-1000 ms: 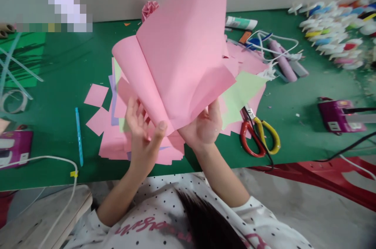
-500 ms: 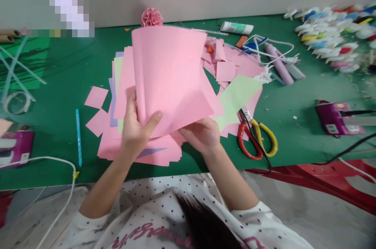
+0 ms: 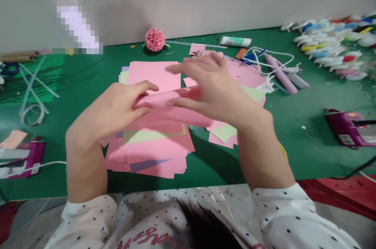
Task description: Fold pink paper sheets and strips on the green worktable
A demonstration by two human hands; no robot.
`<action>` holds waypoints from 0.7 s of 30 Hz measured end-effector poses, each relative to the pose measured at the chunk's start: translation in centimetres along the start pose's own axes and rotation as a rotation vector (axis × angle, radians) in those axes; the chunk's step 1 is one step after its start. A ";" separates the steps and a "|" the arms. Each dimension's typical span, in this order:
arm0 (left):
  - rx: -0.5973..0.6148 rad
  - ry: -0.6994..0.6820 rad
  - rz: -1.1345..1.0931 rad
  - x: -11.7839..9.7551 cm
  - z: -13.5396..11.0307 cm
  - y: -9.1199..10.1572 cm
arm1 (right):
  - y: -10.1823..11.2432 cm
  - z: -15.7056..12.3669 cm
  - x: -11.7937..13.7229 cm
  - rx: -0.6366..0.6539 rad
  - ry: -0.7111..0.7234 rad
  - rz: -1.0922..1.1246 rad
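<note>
A sheet of pink paper point(image 3: 161, 98), bent over into a loose roll or fold, is held just above the paper pile. My left hand point(image 3: 114, 108) is closed on its left end, thumb and fingers pinching the edge. Over the right part of the sheet is my right hand point(image 3: 216, 88), slightly blurred, its fingers stretched out and apart. Its thumb lies against the sheet, while its palm hides the sheet's right end. Below both hands lies a stack of pink paper point(image 3: 147, 155) with green and purple sheets among it.
A pink paper ball point(image 3: 155, 40) sits by the wall. Behind my right hand are paper scraps, a glue stick point(image 3: 235, 41) and a pink glue gun point(image 3: 280, 72) with its white cord. A tape roll point(image 3: 32, 115) lies left. Purple power boxes point(image 3: 348, 127) stand at both sides.
The pink sheet, upright and curved before, is now lowered and bent into a flatter roll. My right hand has moved from beneath it to above its right part. The view has shifted slightly.
</note>
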State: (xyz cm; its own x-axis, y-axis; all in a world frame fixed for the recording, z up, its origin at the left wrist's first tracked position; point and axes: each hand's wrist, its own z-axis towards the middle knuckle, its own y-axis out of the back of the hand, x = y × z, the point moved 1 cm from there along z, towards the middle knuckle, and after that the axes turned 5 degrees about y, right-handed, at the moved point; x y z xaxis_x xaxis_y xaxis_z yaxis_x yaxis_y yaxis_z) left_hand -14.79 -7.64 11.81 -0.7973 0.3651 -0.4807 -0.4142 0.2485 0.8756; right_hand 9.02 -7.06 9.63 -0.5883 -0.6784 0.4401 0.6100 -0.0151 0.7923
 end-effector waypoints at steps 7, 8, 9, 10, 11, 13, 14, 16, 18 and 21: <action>-0.044 0.023 -0.029 0.6 0.5 0.6 | -2.0 1.7 0.2 0.054 -0.036 0.073; -0.092 0.024 -0.038 0.6 0.6 0.6 | -2.1 1.8 0.1 0.032 -0.028 0.070; -0.135 0.019 -0.045 0.5 0.7 0.5 | -2.2 1.8 0.0 0.014 -0.017 0.066; -0.165 0.007 -0.046 0.3 0.8 0.4 | -2.2 1.9 -0.1 0.000 -0.004 0.060; -0.180 -0.008 -0.041 0.1 0.9 0.3 | -2.2 2.0 -0.1 -0.009 0.009 0.056; -0.178 -0.028 -0.018 -0.2 1.2 0.0 | -2.2 2.2 0.0 -0.021 0.023 0.056; -0.176 -0.028 -0.012 -0.3 1.3 -0.1 | -2.1 2.2 0.1 -0.026 0.025 0.065; -0.180 -0.005 -0.026 -0.2 1.5 -0.2 | -2.0 2.3 0.4 -0.032 0.018 0.091; -0.197 0.000 -0.049 0.1 1.6 -0.3 | -1.8 2.3 0.6 -0.030 0.003 0.103; -0.209 -0.028 -0.045 0.1 1.7 -0.5 | -1.6 2.1 0.5 -0.027 -0.025 0.064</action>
State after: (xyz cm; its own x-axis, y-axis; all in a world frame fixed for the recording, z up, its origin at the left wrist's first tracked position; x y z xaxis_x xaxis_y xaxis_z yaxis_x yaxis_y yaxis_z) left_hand -13.97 -6.21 11.26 -0.7648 0.3834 -0.5178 -0.5332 0.0746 0.8427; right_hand 6.63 -5.78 9.49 -0.5606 -0.6601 0.4999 0.6605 0.0077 0.7508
